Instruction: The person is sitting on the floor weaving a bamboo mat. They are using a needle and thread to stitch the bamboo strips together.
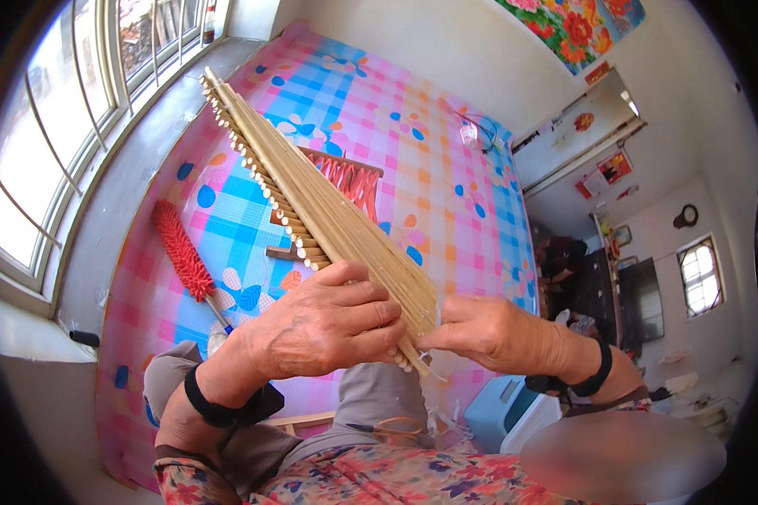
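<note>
A long panel of pale reed-like sticks (370,244), set side by side, slants from the far left toward my lap. Round stick ends line its left edge in a stepped row. My left hand (328,324) is closed over the near end, with its fingers bent across the sticks. At the right edge of that end, my right hand (488,332) is closed in a pinch. Thin whitish strands show beside its fingertips; whatever is between them is too small to make out.
A red fluffy duster (183,252) lies left on the checked, flowered sheet (429,194). Beyond the panel is a wooden frame with red straps (349,181). A blue container (493,412) stands near right. The barred window (59,109) and its sill run along the left.
</note>
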The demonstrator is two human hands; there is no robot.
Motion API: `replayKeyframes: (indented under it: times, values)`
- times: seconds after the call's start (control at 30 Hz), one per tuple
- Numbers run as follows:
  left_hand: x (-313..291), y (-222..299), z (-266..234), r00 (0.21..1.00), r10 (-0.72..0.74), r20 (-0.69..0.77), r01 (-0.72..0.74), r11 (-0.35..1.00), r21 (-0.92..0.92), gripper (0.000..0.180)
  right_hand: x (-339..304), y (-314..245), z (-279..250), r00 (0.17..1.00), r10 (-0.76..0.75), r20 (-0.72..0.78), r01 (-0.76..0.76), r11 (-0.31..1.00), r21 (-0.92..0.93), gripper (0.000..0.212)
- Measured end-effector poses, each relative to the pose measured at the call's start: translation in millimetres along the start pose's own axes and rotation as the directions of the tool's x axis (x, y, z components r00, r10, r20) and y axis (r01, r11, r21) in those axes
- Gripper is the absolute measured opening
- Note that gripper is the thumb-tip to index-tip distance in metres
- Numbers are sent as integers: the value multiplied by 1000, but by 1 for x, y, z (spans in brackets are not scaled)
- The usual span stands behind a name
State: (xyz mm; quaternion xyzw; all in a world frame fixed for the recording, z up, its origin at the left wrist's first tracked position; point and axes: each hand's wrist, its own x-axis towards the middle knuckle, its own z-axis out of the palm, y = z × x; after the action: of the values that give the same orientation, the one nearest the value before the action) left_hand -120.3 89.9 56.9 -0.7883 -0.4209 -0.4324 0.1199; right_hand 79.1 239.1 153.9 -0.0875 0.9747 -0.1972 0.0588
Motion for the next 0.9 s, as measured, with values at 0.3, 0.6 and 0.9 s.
replayKeyframes:
  times: [0.3,0.6,0.9]
  values:
    - [-2,3,3,1000,-2,10,1,999,48,31,-2,-10,10,998,22,-54,-22,1000,-1,17]
    - [-5,5,7,1000,25,2,-25,999,43,25,4,-10,15,999,3,-50,-3,1000,-15,13]
    - [-7,1,15,997,70,-38,-68,996,54,25,-7,-3,7,1000,4,-11,-5,996,-92,18]
